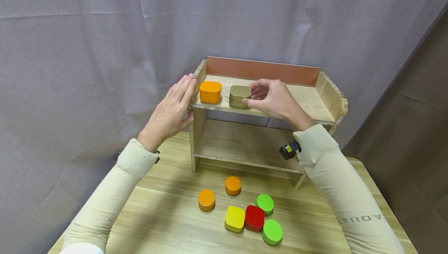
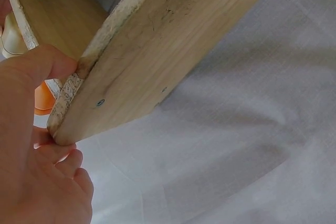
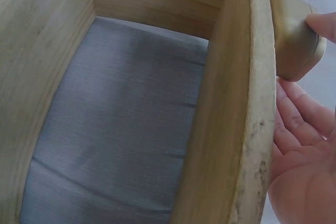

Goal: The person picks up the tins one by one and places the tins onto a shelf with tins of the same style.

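Note:
A small wooden shelf unit [image 1: 255,125] stands on the table. My left hand [image 1: 171,108] rests against its left side panel [image 2: 131,61], fingers straight along the upper edge and thumb touching the front edge. On the top board, my right hand [image 1: 274,98] holds a gold rounded-square tin [image 1: 240,97] at its right side, thumb at the front corner and fingers toward the back. In the right wrist view the thumb lies on the gold tin [image 3: 294,38]. An orange rounded-square tin [image 1: 210,92] sits left of it, a small gap between them.
On the table before the shelf lie two round orange tins [image 1: 206,200], two round green tins [image 1: 272,232], a yellow square tin [image 1: 235,219] and a red square tin [image 1: 254,218]. A grey curtain [image 1: 87,51] hangs behind. The top board has a reddish-brown back strip [image 1: 262,70].

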Demonstrator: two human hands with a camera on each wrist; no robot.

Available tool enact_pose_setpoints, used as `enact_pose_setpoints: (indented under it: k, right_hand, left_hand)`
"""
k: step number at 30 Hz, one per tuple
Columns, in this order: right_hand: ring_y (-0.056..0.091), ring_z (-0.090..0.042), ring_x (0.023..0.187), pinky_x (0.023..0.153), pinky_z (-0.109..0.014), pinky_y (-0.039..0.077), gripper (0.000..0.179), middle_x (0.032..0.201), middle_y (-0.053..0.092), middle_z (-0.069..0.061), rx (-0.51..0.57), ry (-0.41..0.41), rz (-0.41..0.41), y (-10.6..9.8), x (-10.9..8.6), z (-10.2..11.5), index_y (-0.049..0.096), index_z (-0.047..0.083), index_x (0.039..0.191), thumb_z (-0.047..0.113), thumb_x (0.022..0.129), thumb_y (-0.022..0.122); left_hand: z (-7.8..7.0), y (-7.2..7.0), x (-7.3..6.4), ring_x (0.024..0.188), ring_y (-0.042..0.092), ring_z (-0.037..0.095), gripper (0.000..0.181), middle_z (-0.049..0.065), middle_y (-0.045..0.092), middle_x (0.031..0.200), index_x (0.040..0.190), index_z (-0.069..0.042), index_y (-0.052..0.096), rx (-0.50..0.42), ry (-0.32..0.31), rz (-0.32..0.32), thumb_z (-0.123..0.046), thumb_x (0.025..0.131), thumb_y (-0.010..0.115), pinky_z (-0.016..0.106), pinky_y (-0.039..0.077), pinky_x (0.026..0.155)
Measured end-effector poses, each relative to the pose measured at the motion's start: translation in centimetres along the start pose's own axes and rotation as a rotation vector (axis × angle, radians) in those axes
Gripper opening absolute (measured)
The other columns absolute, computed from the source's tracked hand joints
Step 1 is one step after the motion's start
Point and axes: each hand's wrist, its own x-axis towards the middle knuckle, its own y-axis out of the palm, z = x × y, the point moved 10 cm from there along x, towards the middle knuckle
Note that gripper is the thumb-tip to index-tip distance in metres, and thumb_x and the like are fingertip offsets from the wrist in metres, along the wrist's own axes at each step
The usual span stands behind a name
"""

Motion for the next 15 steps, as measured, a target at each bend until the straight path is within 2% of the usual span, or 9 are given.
enact_pose_setpoints:
  k: [4, 8, 15]
  right_hand:
    - [0.076, -0.026, 0.101, 0.089, -0.030, 0.063, 0.051, 0.113, 0.077, -0.014, -0.003, 0.000, 0.007, -0.1, -0.2, 0.0, 0.071, 0.005, 0.125, 0.033, 0.085, 0.087]
    - [0.077, -0.026, 0.105, 0.097, -0.041, 0.062, 0.057, 0.117, 0.078, -0.013, 0.003, -0.006, -0.005, -0.6, -0.9, 0.1, 0.070, 0.006, 0.131, 0.035, 0.085, 0.087]
    - [0.075, -0.029, 0.111, 0.103, -0.044, 0.060, 0.058, 0.122, 0.076, -0.016, 0.002, -0.032, -0.032, -2.0, -2.8, 0.8, 0.068, 0.004, 0.135, 0.031, 0.087, 0.085]
  left_hand:
    - [0.0, 0.1, 0.0, 0.162, 0.026, 0.038, 0.097, 0.022, 0.020, 0.176, 0.165, 0.005, 0.022, -0.004, -0.009, 0.004, -0.011, 0.087, 0.078, 0.050, 0.025, 0.134]
    - [-0.1, 0.0, 0.1, 0.163, 0.025, 0.037, 0.098, 0.022, 0.021, 0.176, 0.165, 0.005, 0.022, -0.001, -0.009, 0.006, -0.011, 0.087, 0.078, 0.048, 0.024, 0.135]
    - [-0.2, -0.2, 0.1, 0.163, 0.025, 0.037, 0.097, 0.023, 0.021, 0.175, 0.165, 0.006, 0.023, -0.010, -0.001, -0.005, -0.010, 0.087, 0.078, 0.049, 0.025, 0.135]
